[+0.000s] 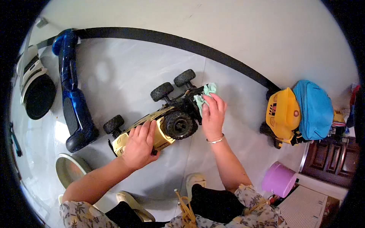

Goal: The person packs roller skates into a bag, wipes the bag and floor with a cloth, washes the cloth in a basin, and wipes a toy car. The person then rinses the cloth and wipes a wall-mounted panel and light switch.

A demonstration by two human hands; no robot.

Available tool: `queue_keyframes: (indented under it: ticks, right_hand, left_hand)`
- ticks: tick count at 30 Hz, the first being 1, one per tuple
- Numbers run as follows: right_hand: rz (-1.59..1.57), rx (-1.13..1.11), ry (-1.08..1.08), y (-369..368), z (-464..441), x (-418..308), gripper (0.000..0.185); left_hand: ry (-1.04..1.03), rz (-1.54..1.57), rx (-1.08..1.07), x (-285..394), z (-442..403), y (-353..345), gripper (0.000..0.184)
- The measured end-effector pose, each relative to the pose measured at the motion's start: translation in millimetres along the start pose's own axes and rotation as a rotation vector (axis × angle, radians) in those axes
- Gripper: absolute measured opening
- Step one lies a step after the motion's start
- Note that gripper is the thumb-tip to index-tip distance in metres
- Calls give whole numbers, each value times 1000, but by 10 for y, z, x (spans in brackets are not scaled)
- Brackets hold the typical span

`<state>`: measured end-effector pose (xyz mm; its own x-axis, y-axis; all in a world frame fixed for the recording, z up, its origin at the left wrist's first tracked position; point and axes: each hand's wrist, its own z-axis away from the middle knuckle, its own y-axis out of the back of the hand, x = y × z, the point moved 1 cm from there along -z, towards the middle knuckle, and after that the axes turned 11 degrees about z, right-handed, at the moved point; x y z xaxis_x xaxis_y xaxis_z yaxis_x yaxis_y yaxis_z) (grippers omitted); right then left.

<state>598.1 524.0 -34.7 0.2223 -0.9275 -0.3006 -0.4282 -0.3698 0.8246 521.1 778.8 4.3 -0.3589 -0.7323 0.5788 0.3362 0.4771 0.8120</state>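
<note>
Just beyond the shoes [194, 179], on the pale floor [251, 152], a gold toy truck [162, 138] sits under the left hand [140, 144], whose fingers curl over its body, probably to steady it; the right hand [213, 114] pinches a green cloth [210, 89] at its dark end. Farther left lies a blue hoverboard [78, 102].

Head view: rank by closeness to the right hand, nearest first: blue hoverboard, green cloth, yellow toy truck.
1. Green cloth: held in the right hand.
2. Yellow toy truck: off to the right, near the wall.
3. Blue hoverboard: well off to the left, on the floor.
</note>
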Motion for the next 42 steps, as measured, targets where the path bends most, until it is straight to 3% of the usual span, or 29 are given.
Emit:
queue_keyframes:
  ticks: [5,7,8,10,14,19,24,29,32,35,40,42]
  right_hand:
    - [-465,-151,-141,319,156,-528,18]
    - [-523,-182,161,281,287,-778,23]
    - [-529,-189,166,293,300,-895,23]
    - [-269,-309,442,341,293,-1124,27]
    - [32,-187,545,255,387,-1129,30]
    - [71,-320,479,293,129,-1245,24]
    - [-162,-473,386,-77,-207,-992,13]
    - [-230,-626,327,-58,-250,-1095,15]
    - [-344,-688,164,60,-364,-1266,21]
    - [-458,-652,368,-4,-214,-1441,19]
    - [-353,-852,484,14,-69,-1242,15]
    - [-303,-742,493,112,-88,-1023,15]
  left_hand:
    - [1,27,-1,-37,18,-34,100]
    - [-11,26,14,-38,48,-13,97]
    - [-28,10,28,-60,75,-34,91]
    - [-17,60,38,-98,107,-70,88]
    - [-36,212,90,-170,168,-99,83]
    - [-42,198,74,-212,238,-150,94]
    - [-18,245,58,-227,256,-192,102]
    - [-65,264,64,-219,345,-193,97]
    - [-131,229,126,-170,287,-103,89]
    - [-156,163,90,-147,294,-134,73]
    - [-281,153,20,-161,433,-101,81]
    - [-269,140,5,-167,433,-107,82]
